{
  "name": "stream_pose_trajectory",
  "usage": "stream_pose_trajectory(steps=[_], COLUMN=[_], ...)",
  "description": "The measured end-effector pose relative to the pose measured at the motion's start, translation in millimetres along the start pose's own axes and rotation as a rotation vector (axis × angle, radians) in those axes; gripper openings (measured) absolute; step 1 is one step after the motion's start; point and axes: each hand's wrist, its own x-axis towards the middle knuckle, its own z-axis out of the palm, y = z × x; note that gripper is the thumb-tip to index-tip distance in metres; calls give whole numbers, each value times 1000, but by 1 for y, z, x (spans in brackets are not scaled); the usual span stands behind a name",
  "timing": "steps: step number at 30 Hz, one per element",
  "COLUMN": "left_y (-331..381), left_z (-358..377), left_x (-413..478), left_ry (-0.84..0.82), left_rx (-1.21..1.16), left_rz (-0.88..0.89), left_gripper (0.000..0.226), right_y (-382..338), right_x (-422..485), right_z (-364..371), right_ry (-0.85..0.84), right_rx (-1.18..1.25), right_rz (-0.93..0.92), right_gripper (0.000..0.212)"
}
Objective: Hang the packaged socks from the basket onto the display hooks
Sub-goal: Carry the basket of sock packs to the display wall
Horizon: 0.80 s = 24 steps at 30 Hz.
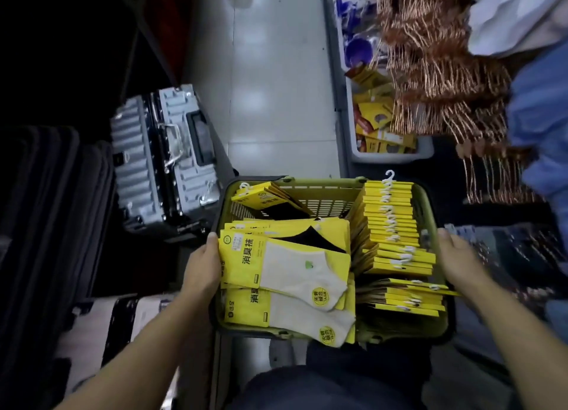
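An olive-green plastic basket (319, 184) fills the middle of the view, packed with yellow sock packs (285, 274). Flat packs with white socks lie on its left side; a row of packs with white hooks (392, 222) stands on edge at the right. My left hand (203, 268) grips the basket's left rim, thumb on top. Over at the right rim, my right hand (458, 256) holds the basket with its fingers curled around the outside. No display hooks for socks are plainly visible.
A silver suitcase (163, 160) and dark luggage (52, 212) stand at the left. A grey bin (390, 156) with yellow packets sits on the right, under hanging coppery tassels (439, 71). White tiled floor (276, 86) runs between. My dark-trousered knees (322, 385) are below the basket.
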Motion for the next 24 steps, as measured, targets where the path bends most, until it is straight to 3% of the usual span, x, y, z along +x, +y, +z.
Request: stream_pose_trajectory(steps=[6,11,24], left_y=[111,193,419], left_z=[27,41,43], left_x=[92,163,414], left_ry=[64,20,62], left_rx=[23,-22,-3], left_rz=[-21,-121,-82], left_gripper=[65,61,67], right_y=[-96,-188,-439], right_x=[122,215,444], right_z=[-1,-12,33], right_ry=[-25,-56,-13], right_rx=[24,-57,-69], right_rz=[-7,-38,-60], right_gripper=[43,46,50])
